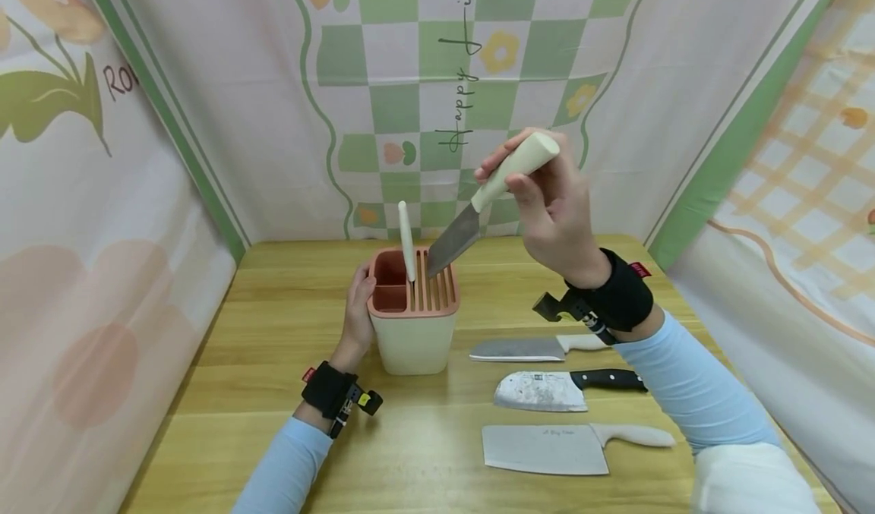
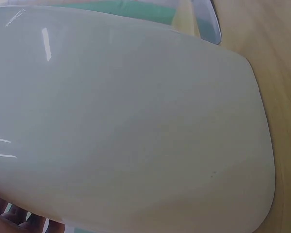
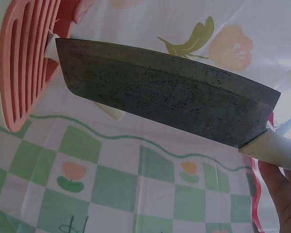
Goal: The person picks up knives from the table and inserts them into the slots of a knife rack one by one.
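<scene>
My right hand (image 1: 557,210) pinches the cream handle of a kitchen knife (image 1: 454,238) between thumb and fingers. Its dark, broad blade (image 3: 167,92) slants down to the left, the tip close over the slotted top of a knife holder (image 1: 415,345). This holder has a cream body and a pink top, with slots on the right and two open compartments on the left. My left hand (image 1: 357,313) holds the holder's left side, fingertips at the rim. A second knife (image 1: 406,233) stands in the leftmost slot, its pale handle upward.
Right of the holder, three knives lie on the wooden table (image 1: 273,347): a pale-handled knife (image 1: 519,348), a black-handled cleaver (image 1: 540,391) and a wide pale-handled cleaver (image 1: 543,449). Behind the table hangs a green-checked cloth (image 1: 383,104), with printed cloth along both sides.
</scene>
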`<state>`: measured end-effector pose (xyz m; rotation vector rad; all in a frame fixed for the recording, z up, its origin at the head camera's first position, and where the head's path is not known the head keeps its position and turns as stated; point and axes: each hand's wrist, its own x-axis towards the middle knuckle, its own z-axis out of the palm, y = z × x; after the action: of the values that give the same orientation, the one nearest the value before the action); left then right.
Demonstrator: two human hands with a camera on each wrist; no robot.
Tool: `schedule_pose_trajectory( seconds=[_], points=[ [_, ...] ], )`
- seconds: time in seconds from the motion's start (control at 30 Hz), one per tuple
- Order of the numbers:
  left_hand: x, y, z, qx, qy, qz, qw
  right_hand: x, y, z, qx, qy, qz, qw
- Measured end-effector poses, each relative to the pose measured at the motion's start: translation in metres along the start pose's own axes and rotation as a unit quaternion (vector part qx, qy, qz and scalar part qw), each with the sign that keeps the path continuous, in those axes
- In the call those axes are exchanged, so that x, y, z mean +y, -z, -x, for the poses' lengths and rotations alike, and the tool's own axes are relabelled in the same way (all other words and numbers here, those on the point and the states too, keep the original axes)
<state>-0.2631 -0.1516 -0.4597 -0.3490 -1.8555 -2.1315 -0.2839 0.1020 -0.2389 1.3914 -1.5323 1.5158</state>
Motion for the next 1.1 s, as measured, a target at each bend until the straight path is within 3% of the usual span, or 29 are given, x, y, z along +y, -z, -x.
schedule_pose_trajectory(
  seconds=[0.67,1.1],
  points=[
    [-0.002,0.002,0.0,-0.001,-0.007,-0.002,1.0,0.028,-0.028,0.016,-0.101,-0.02,0.048,0.9935],
    [-0.004,0.002,-0.001,0.004,-0.007,0.007,0.9999,0.058,-0.042,0.045,-0.124,-0.064,0.066,0.9881]
  ],
)
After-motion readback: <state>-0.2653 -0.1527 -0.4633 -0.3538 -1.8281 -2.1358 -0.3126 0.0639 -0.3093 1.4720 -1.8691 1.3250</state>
